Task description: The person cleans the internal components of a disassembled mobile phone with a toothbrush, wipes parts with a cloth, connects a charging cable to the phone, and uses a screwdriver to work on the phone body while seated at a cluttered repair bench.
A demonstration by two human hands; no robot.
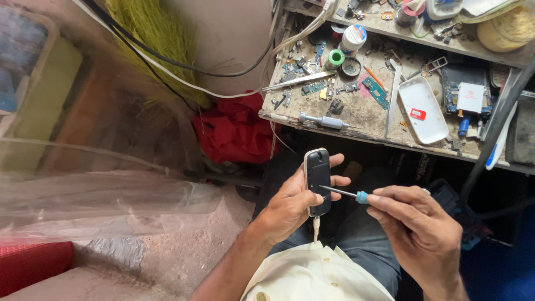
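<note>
While the left hand (290, 209) clasps a small dark phone (318, 181) upright, back outward, the right hand (415, 226) pinches a blue-handled screwdriver (344, 193), tip touching the phone's middle. Beyond the grip: cluttered workbench (356, 114) bearing a white phone cover (422, 110), grey screwdriver (323, 120), tweezers (298, 81). Left of it: red cloth (237, 131).

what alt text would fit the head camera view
A left hand holds a small black oblong handset while the right hand points a thin blue-handled screwdriver at it. Above lies a cluttered wooden workbench with circuit boards, tools and a white phone cover.
</note>
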